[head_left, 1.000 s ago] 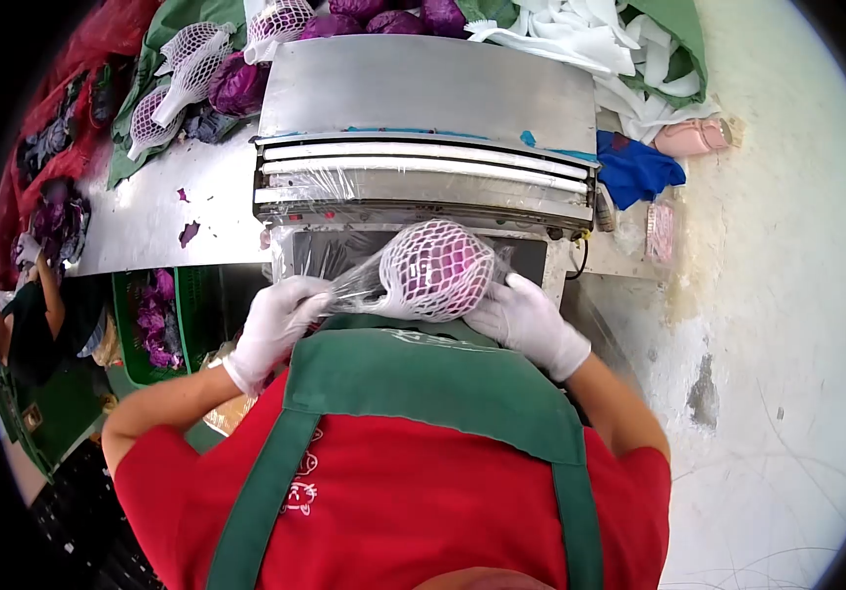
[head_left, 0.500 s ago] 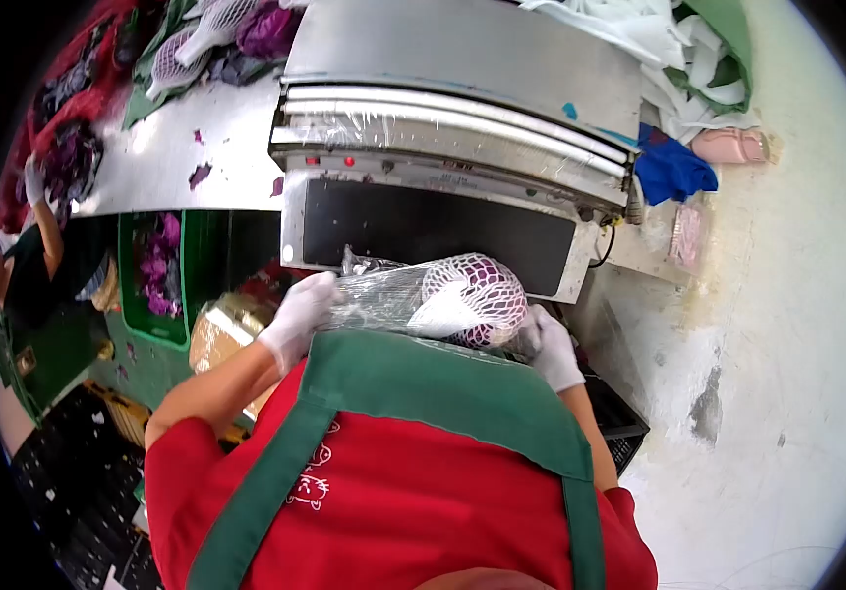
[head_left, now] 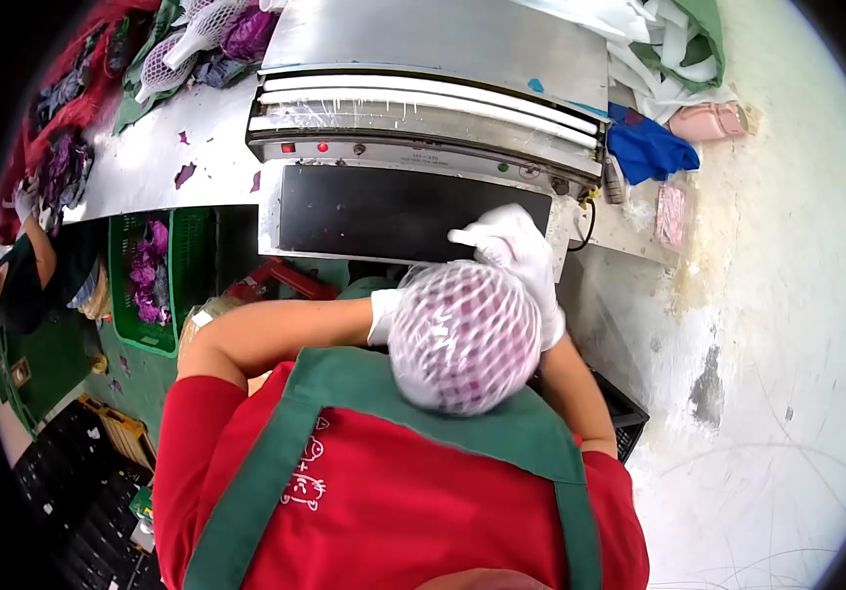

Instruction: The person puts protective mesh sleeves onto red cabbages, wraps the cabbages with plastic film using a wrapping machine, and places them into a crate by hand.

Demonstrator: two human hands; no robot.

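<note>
"One netted purple cabbage, I count, right before the chest. Where does it sit exactly?"

"It overlaps the upper part of the green apron in the head view, on the near side of the wrapping machine's black plate. How high it is held, I can't tell"

"Which way does it point?"

"Hard to say. Its outline is close to round, as wide as it is tall, so I can't pick out a long axis. The mesh slants across it, a glossy highlight lies near its middle, and blur softens the strands. I can't make out the net's gathered end"

"And the left hand?"

"Just its white cuff shows, at the cabbage's left edge. The fingers are hidden behind, so I can't tell whether they're spread or clamped on it"

"The right hand?"

"At the cabbage's upper right, white-gloved, one digit stretched left over the plate in this view. The others look bent; whether they pinch anything, I can't tell"

"What's round about?"

"White rollers beyond the plate, a small red light, a blue cloth on the right, a green crate holding purple leaves on the left. Farther left, a co-worker's gloved hand"
</note>
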